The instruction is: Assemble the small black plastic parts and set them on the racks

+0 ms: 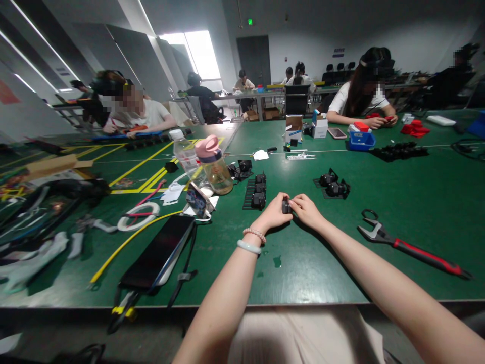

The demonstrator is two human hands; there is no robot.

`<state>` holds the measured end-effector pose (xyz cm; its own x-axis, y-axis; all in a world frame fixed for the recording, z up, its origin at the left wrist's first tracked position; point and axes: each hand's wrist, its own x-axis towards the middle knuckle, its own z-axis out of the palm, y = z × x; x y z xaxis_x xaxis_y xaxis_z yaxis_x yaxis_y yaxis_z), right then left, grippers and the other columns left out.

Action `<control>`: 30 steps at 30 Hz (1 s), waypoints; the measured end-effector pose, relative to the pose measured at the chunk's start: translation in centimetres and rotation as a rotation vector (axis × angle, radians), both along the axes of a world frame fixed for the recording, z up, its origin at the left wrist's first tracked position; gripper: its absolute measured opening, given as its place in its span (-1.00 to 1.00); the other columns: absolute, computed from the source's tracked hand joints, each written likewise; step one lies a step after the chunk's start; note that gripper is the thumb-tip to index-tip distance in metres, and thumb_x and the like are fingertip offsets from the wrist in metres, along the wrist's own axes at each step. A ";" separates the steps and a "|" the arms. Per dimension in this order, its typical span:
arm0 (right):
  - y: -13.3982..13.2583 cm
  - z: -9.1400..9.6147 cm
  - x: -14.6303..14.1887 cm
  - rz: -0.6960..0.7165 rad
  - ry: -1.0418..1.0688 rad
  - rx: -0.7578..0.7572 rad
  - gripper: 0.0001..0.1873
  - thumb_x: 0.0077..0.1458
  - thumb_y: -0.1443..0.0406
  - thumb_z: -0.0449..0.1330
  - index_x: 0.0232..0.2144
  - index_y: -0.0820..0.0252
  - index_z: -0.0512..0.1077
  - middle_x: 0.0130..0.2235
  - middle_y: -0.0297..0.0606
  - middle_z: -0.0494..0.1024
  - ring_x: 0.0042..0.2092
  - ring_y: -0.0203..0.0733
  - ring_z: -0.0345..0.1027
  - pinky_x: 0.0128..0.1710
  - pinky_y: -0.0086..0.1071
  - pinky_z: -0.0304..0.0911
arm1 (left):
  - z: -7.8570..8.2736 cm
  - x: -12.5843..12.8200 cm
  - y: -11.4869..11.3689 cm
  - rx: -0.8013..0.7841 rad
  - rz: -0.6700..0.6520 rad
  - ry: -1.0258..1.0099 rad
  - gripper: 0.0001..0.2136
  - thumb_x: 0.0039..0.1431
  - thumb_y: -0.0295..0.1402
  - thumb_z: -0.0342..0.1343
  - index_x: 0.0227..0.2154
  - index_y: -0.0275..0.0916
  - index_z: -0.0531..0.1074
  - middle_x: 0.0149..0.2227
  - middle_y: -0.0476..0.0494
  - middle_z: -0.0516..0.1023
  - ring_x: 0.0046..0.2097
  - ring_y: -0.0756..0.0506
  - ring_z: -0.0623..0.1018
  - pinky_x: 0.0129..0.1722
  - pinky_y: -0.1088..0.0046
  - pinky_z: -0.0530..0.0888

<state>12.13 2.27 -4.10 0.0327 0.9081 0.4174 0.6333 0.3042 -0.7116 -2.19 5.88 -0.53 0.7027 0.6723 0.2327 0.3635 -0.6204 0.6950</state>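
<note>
Over the middle of the green table (303, 273), my left hand (273, 211) is closed around a small black part (286, 206). From the other side my right hand (306, 210) pinches the same part with thumb and fingertips. Much of the part is hidden by my fingers. Just left of my hands lies a black rack (249, 194) with several black blocky pieces (259, 192) beside it. Beyond my right hand is another group of similar black pieces (332, 184).
An adjustable wrench (413, 247) with a red and black handle lies right. To the left stand a pink-lidded bottle (215, 167), a propped phone (199, 201) and a black tablet-like device (159, 253). Across the table a person (359, 96) works near a blue bin (361, 141).
</note>
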 end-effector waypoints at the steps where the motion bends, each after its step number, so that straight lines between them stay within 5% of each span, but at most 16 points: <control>1: 0.0 0.0 0.0 0.002 0.004 0.003 -0.66 0.04 0.15 -0.09 -0.43 0.21 0.40 -0.38 -0.25 0.27 -0.29 -0.27 0.19 -0.23 -0.35 0.14 | 0.0 0.0 0.0 -0.002 0.001 0.002 -0.55 -0.25 -0.47 0.04 -0.18 -0.30 0.11 -0.26 -0.09 0.26 -0.27 -0.02 0.31 -0.27 0.45 0.29; 13: -0.2 0.2 0.2 0.089 0.130 0.003 -0.79 -0.04 0.23 0.03 -0.32 0.18 0.29 -0.26 -0.24 0.20 -0.24 -0.27 0.17 -0.25 -0.32 0.21 | 0.0 0.0 0.0 0.009 -0.020 -0.014 -0.58 -0.24 -0.48 0.04 -0.21 -0.30 0.13 -0.29 -0.06 0.26 -0.29 0.00 0.30 -0.31 0.49 0.28; 19: -0.6 0.6 0.4 0.237 0.178 0.027 -0.64 -0.20 0.42 0.09 -0.25 0.13 0.22 -0.15 -0.24 0.09 -0.15 -0.26 0.12 -0.24 -0.34 0.24 | 0.0 0.0 -0.1 -0.014 -0.031 -0.035 -0.59 -0.23 -0.45 0.06 -0.22 -0.31 0.13 -0.31 -0.06 0.27 -0.30 0.01 0.31 -0.32 0.49 0.28; 30: -0.7 0.6 0.6 0.275 0.179 0.036 -0.59 -0.26 0.48 0.07 -0.25 0.15 0.22 -0.13 -0.23 0.06 -0.15 -0.26 0.13 -0.22 -0.33 0.24 | -0.1 0.0 0.1 -0.003 -0.041 -0.039 -0.60 -0.21 -0.42 0.06 -0.23 -0.31 0.12 -0.31 -0.06 0.27 -0.30 0.00 0.30 -0.32 0.49 0.28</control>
<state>12.70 1.60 -3.53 -0.1356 0.8780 0.4590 0.3900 0.4732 -0.7900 -2.18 5.95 -0.60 0.7202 0.6437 0.2587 0.3104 -0.6325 0.7096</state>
